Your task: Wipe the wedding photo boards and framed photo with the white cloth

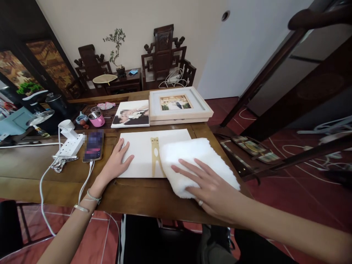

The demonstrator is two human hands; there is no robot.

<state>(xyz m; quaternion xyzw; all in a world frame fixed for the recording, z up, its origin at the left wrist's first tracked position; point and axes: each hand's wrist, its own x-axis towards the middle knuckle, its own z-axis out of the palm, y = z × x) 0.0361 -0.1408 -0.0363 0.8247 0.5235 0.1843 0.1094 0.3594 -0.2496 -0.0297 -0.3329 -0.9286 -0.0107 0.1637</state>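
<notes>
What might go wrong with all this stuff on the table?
The white cable from the phone runs toward the table's near edge beside the left forearm, so that arm might snag it and tug the phone. The white cloth under the right hand lies against the tan forked piece; if that piece is loose, a wipe could shift it.

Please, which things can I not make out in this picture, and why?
In the head view:
- Board: lower right corner, hidden by the cloth.
- Right hand: palm, hidden by its own back.
- Phone: screen text, blurred.
- Blue box: left end, cut off by the picture's edge.
</notes>
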